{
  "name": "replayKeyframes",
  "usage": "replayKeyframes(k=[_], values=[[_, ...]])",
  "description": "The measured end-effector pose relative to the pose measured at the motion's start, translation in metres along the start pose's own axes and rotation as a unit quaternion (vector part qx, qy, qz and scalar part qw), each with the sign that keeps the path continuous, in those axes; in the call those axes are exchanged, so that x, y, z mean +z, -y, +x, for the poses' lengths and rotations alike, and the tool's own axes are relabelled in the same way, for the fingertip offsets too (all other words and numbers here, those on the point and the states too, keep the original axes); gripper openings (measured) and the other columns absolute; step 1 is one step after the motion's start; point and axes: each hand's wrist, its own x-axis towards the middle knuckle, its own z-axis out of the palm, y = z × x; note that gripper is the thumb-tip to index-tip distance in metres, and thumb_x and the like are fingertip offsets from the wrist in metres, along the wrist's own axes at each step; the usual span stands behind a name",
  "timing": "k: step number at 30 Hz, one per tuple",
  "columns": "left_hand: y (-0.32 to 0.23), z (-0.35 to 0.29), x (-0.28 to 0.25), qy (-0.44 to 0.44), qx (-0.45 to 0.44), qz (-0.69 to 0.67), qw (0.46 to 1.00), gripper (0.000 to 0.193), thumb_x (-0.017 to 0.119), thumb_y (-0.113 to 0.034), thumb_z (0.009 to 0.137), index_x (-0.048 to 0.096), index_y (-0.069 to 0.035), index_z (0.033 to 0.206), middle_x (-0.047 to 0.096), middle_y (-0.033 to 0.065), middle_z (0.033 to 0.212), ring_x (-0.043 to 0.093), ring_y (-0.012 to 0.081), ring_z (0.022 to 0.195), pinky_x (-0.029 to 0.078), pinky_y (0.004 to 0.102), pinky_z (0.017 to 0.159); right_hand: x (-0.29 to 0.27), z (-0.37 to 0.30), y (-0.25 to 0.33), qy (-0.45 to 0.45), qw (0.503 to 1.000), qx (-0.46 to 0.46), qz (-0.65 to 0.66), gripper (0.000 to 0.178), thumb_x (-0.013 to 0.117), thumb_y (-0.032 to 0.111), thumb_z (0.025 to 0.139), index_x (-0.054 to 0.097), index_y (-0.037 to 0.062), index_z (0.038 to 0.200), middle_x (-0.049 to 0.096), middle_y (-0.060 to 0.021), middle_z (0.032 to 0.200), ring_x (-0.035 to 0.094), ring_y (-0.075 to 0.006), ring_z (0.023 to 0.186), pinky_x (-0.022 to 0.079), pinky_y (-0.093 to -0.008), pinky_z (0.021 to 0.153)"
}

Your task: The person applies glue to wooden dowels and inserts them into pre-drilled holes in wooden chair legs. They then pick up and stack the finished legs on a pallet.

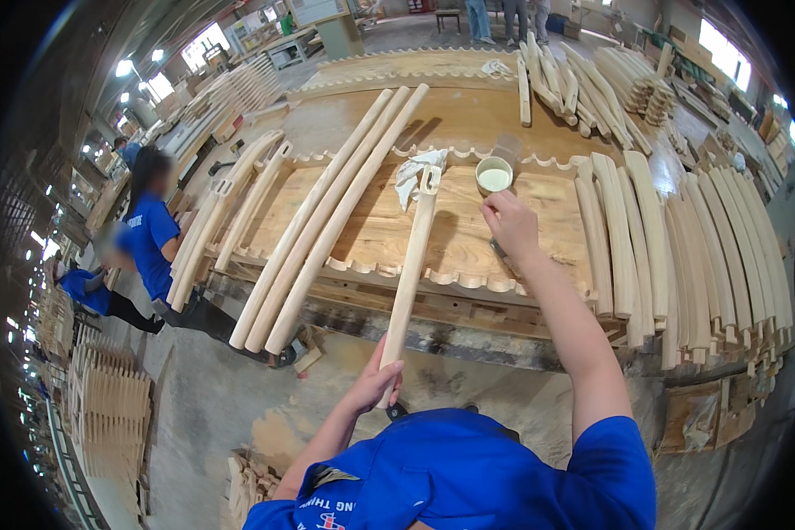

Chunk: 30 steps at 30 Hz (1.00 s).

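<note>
My left hand (pixel 375 384) is wrapped round the lower end of a long pale wooden bar (pixel 410 265). The bar slants up and away over the bench edge, and its far end has an oblong slot. My right hand (pixel 511 224) is closed just on the near side of a small round cup (pixel 482 187) of whitish liquid. Its fingertips are pinched together, and what they hold, if anything, is hidden. A crumpled white cloth (pixel 408 190) lies behind the slotted end. A small dark object (pixel 498 250) shows beside my right wrist, too unclear to name.
The wooden bench (pixel 539 212) carries scalloped strips (pixel 433 276) along its edges. Three long round poles (pixel 327 230) lean across its left part. Rows of curved wooden pieces (pixel 623 238) line the right side. At the left stands a co-worker (pixel 155 234) in blue, near a stack of wood (pixel 110 406).
</note>
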Motion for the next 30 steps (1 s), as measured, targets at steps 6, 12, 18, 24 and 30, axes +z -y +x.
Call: replayKeyframes(k=[6, 12, 18, 24, 30], values=[[-0.002, -0.003, -0.001, -0.003, 0.003, 0.013, 1.0, 0.075, 0.052, -0.021, 0.092, 0.0, -0.022, 0.147, 0.046, 0.0069, 0.066, 0.046, 0.0135, 0.047, 0.043, 0.0275, 0.04, -0.001, 0.009, 0.006, -0.005, 1.0, 0.007, 0.025, 0.01, 0.063, 0.02, 0.081, 0.059, 0.012, 0.079, 0.059, -0.0035, 0.08, 0.06, -0.0249, 0.074, 0.047, -0.0365, 0.06], [-0.005, 0.0, 0.006, 0.0, -0.005, 0.009, 1.0, 0.075, 0.052, -0.021, 0.092, 0.002, -0.023, 0.147, 0.047, 0.0066, 0.068, 0.046, 0.0131, 0.047, 0.044, 0.0268, 0.04, 0.012, 0.028, 0.004, -0.006, 0.999, 0.042, -0.029, 0.009, 0.063, 0.021, 0.081, 0.059, 0.013, 0.08, 0.058, -0.0026, 0.08, 0.06, -0.0243, 0.074, 0.047, -0.0359, 0.06], [0.001, -0.003, -0.001, -0.011, 0.006, -0.002, 1.0, 0.075, 0.053, -0.022, 0.091, 0.004, -0.023, 0.147, 0.047, 0.0061, 0.07, 0.047, 0.0128, 0.049, 0.044, 0.0266, 0.04, 0.007, 0.007, 0.007, 0.004, 0.998, -0.067, -0.017, 0.009, 0.063, 0.019, 0.08, 0.058, 0.012, 0.079, 0.059, -0.0028, 0.08, 0.06, -0.0236, 0.074, 0.047, -0.035, 0.058], [0.0, 0.0, 0.001, -0.003, -0.003, -0.006, 1.0, 0.076, 0.054, -0.021, 0.09, 0.004, -0.023, 0.147, 0.047, 0.0061, 0.07, 0.047, 0.0126, 0.048, 0.044, 0.0267, 0.04, 0.006, 0.025, 0.004, -0.04, 0.999, 0.009, 0.011, 0.01, 0.064, 0.019, 0.079, 0.057, 0.0114, 0.079, 0.058, -0.003, 0.078, 0.059, -0.0235, 0.073, 0.047, -0.0357, 0.06], [0.002, 0.002, 0.004, -0.008, -0.005, -0.009, 1.0, 0.076, 0.054, -0.021, 0.09, 0.004, -0.022, 0.147, 0.046, 0.0066, 0.07, 0.046, 0.0129, 0.047, 0.044, 0.0267, 0.04, 0.016, 0.023, 0.012, -0.036, 0.997, -0.023, -0.057, 0.01, 0.064, 0.018, 0.079, 0.056, 0.0114, 0.079, 0.058, -0.0025, 0.079, 0.059, -0.0222, 0.076, 0.047, -0.0363, 0.061]])
